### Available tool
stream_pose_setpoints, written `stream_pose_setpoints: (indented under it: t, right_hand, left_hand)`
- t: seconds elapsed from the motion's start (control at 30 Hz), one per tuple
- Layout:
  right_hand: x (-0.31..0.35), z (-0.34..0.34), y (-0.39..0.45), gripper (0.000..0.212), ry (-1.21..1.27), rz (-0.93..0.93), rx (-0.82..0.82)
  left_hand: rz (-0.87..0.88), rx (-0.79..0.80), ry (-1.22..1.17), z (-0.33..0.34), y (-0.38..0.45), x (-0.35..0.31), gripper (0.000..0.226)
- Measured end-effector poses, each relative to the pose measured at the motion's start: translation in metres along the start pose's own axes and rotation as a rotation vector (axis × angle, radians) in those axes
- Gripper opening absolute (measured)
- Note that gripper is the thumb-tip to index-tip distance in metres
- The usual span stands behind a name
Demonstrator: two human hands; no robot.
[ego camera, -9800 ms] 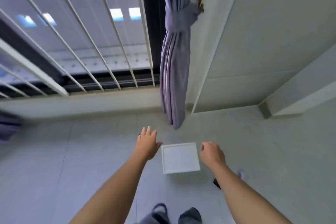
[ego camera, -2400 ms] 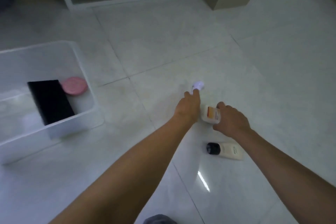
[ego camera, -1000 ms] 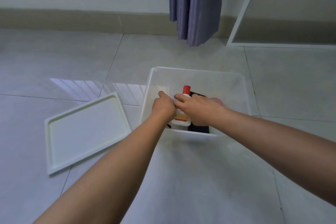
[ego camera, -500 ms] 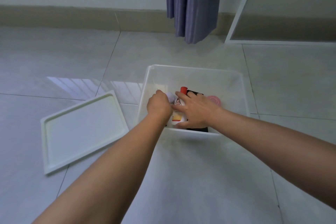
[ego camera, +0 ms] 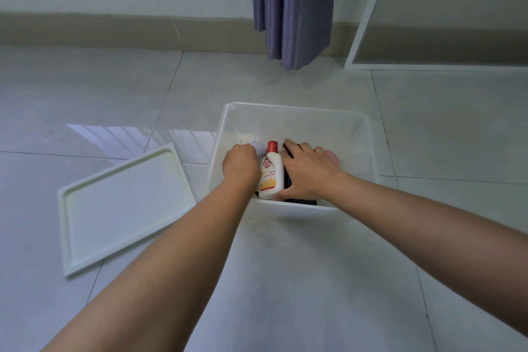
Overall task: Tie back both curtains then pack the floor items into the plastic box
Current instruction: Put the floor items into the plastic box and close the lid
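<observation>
- Packing stage is under way; both hands are reaching into the clear plastic box [ego camera: 368, 137] sitting on the tiled floor [ego camera: 114, 94].
- Curtain part: only the lower end of one purple curtain [ego camera: 294, 8] is showing, hanging gathered above the floor; its tie is out of frame, so I cannot tell if it is tied, and the second curtain is not in view.
- Left hand [ego camera: 241, 164] is curling its fingers round a small pale lilac item [ego camera: 258, 148], holding it low inside the box at the left side; what the item is I cannot tell.
- Right hand [ego camera: 307, 173] is lying with fingers spread and fairly straight, palm down on the black flat item [ego camera: 303, 202], thumb side touching the white bottle with a red cap [ego camera: 271, 171]; it looks to be steadying or nudging, not gripping.
- Box contents: the white bottle is lying between the two hands, the black flat item is lying under the right hand, and a pink round item [ego camera: 333, 156] is peeking out just beyond the right hand's fingers.
- White lid [ego camera: 123, 203] is lying on the floor left of the box, just beside it, not fitted.
- Judgement: the lilac item is probably about to be let go; no loose items are showing on the visible floor, though more may be lying out of frame.
- Left to do, as far as I can judge: releasing the item, fetching any remaining floor items, maybe fitting the lid.
</observation>
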State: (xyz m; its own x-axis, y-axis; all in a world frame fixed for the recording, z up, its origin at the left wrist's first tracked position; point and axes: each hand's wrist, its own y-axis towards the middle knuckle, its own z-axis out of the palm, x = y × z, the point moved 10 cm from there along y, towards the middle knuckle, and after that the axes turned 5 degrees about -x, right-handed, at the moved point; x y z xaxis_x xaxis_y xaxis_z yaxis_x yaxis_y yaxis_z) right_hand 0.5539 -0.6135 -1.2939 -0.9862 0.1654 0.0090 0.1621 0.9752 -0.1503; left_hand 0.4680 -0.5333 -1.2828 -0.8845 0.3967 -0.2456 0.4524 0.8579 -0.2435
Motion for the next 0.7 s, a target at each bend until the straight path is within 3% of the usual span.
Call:
stream_pose_setpoints:
  t: [0.1,0.2,0.27,0.37,0.5,0.7]
  right_hand:
    - [-0.003,-0.003,0.000,0.102,0.103,0.022,0.079]
    - [-0.017,-0.020,-0.009,0.083,0.360,0.075,0.126]
    - [-0.032,-0.050,-0.024,0.071,0.506,0.087,-0.005]
    - [-0.074,-0.095,-0.067,0.056,0.643,0.162,-0.298]
    - [-0.147,-0.107,-0.149,0.041,0.649,0.366,-0.505]
    - [-0.240,-0.050,-0.299,0.048,0.500,0.772,-0.340]
  left_hand:
    - [0.124,0.097,0.095,0.001,-0.004,-0.015,0.038]
    - [0.134,-0.012,0.121,-0.015,-0.007,-0.021,0.023]
    - [0.137,-0.136,0.084,-0.033,-0.012,-0.031,0.007]
    - [0.288,-0.295,0.037,-0.058,-0.029,-0.072,0.017]
    - [0.599,-0.296,-0.107,-0.058,-0.069,-0.151,0.028]
    - [1.019,-0.233,-0.113,-0.015,-0.151,-0.244,0.035]
